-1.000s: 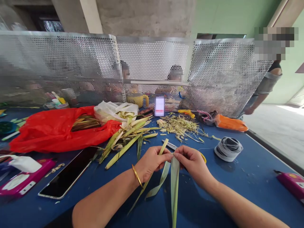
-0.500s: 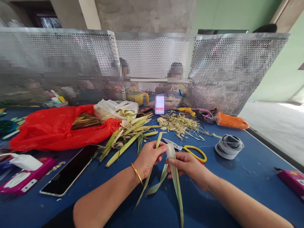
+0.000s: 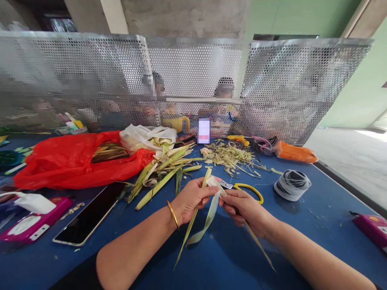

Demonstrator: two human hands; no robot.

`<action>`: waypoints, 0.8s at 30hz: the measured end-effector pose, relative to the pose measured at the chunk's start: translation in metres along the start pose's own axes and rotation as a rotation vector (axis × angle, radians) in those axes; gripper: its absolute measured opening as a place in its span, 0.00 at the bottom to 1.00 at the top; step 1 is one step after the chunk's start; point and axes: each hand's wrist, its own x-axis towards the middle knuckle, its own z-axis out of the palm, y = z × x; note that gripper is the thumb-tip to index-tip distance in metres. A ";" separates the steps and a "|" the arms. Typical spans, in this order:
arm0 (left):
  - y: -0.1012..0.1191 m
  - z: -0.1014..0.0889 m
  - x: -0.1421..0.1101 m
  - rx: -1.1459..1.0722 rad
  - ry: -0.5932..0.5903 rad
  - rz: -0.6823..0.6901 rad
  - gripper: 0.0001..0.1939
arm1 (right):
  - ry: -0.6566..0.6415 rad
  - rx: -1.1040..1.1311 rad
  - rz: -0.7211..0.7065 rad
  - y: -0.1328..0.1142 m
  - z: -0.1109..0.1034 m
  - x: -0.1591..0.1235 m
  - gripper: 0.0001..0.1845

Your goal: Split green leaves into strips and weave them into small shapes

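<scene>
Pale green leaf strips (image 3: 210,217) run between my two hands above the blue table. My left hand (image 3: 192,199), with a gold bangle at the wrist, pinches them where a pale piece is folded over. A narrow strip passes through this hand and hangs down to the left. My right hand (image 3: 245,205) grips the folded leaf close to my left fingertips, and a thin tail trails from under it to the lower right. Just behind the hands lie scissors (image 3: 252,189) with yellow handles, their blades partly hidden. The fold itself is partly covered by my fingers.
Leaf pieces (image 3: 160,183) and a heap of shreds (image 3: 231,157) lie behind. A red plastic bag (image 3: 66,161), a dark phone (image 3: 90,217) and a power strip (image 3: 39,225) are left. Right stands a line spool (image 3: 292,185). A perforated metal screen (image 3: 193,60) with people behind borders the back.
My right hand has turned the leaf over, and its tail has swung from hanging straight down to slanting lower right. The hands have come closer round the fold.
</scene>
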 end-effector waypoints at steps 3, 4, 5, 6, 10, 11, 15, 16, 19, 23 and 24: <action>0.000 0.001 0.000 0.010 0.016 0.018 0.17 | -0.012 -0.059 -0.004 0.000 0.003 0.000 0.23; 0.000 0.001 0.000 0.013 0.042 0.028 0.17 | -0.004 -0.108 -0.030 0.001 0.003 0.001 0.24; -0.001 0.001 0.000 0.013 0.070 0.035 0.18 | 0.012 -0.185 -0.085 0.002 0.003 0.001 0.25; -0.001 0.002 0.000 0.015 0.095 0.038 0.18 | 0.039 -0.288 -0.165 0.002 0.003 0.002 0.24; -0.002 0.002 0.001 0.019 0.147 0.027 0.20 | 0.207 -0.785 -0.432 0.006 0.001 0.003 0.17; -0.002 0.002 0.002 0.018 0.153 0.021 0.21 | 0.230 -0.873 -0.440 0.007 0.001 0.003 0.16; -0.001 0.002 0.001 0.023 0.173 -0.007 0.18 | 0.216 -1.005 -0.432 0.007 0.000 -0.001 0.16; 0.000 0.002 0.001 0.029 0.180 -0.014 0.16 | 0.210 -1.001 -0.437 0.006 0.000 -0.002 0.17; 0.003 0.001 0.000 0.057 0.190 -0.022 0.15 | 0.216 -0.941 -0.457 0.006 0.001 -0.003 0.19; 0.004 0.000 0.000 0.089 0.142 -0.014 0.14 | 0.188 -0.649 -0.375 0.006 0.000 0.001 0.24; 0.004 0.000 0.000 0.091 0.129 -0.017 0.14 | 0.177 -0.581 -0.341 0.007 -0.001 0.003 0.25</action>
